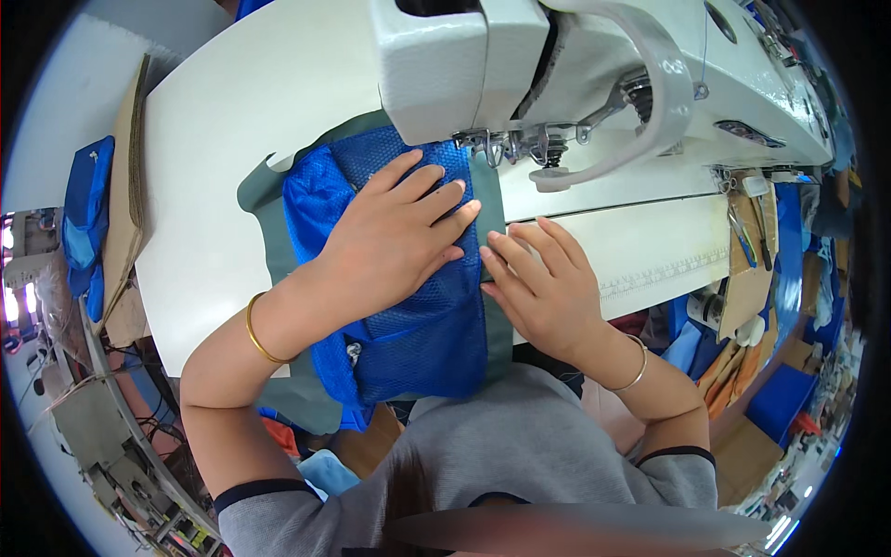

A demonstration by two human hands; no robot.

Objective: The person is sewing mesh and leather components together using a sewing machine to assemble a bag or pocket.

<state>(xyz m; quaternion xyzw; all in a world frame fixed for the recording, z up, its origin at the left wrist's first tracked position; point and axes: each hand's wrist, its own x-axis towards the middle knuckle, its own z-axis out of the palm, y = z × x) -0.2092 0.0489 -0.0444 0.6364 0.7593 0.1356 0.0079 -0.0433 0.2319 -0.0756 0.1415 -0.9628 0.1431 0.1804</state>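
A blue mesh fabric piece (pixel 418 357) with a cord toggle (pixel 354 352) lies on a larger grey-green cloth (pixel 264 237), partly over the table's near edge. My left hand (pixel 394 227) rests flat on the blue mesh, fingers stretched toward its right edge. At that edge my right hand (pixel 548 278) touches the grey-green border, its fingers extended and slightly bent. Just beyond my fingertips, the needle and presser foot area (pixel 487 144) of a white sewing machine (pixel 432 70) stands over the cloth's far right corner. The fabric under my left palm is hidden.
The white table (pixel 213 167) spreads left and right, with a ruler strip (pixel 664 269) on its right part. Scissors (pixel 742 237) lie at the right end. A cardboard sheet (pixel 130 186) and blue bag (pixel 86 218) stand left. A blue bin (pixel 781 401) is lower right.
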